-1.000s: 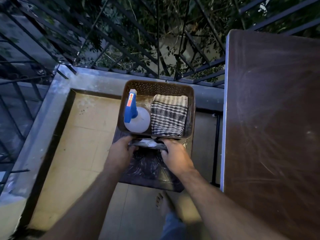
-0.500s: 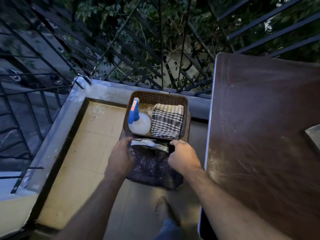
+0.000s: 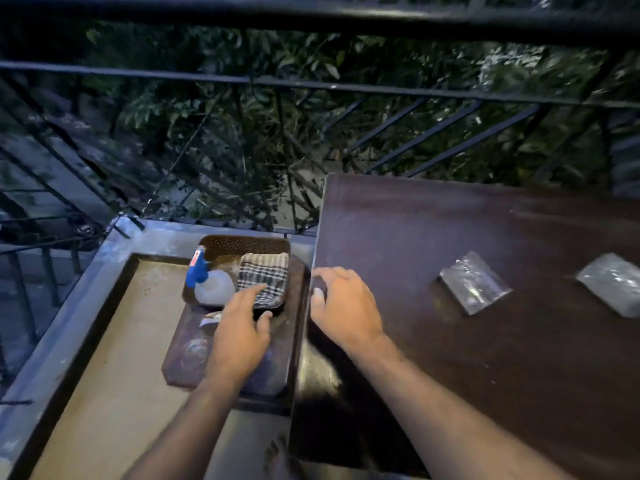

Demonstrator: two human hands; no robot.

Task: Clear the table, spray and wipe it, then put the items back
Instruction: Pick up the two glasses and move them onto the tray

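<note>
Surroundings: we see a dark railing (image 3: 311, 86) with leaves behind it, a grey ledge (image 3: 114, 247) below it, and a tiled floor (image 3: 114, 341) at our left.
Stool: a dark low stool (image 3: 194, 344) stands just beside the table's left edge, carrying a brown basket (image 3: 242, 242).
Basket contents: a spray bottle (image 3: 207, 284) with a blue head lies on the left, a folded checked cloth (image 3: 263, 277) on the right — the two touching.
Table: the brown table (image 3: 485, 341) fills the right side; two clear plastic packets (image 3: 472, 282) (image 3: 613, 282) lie on it, near each other and well apart from our hands.
Edges and room: the table's left edge runs close along the stool; the near part of the tabletop is bare — smeared with pale streaks.
Left hand: our left hand (image 3: 242, 327) hovers over the stool's near part, fingers loosely spread toward the cloth, gripping nothing.
Right hand: our right hand (image 3: 346, 310) is at the table's left edge, fingers bent; blur keeps us from telling whether it holds anything.
Below: a bare foot (image 3: 280, 455) shows on the floor.
</note>
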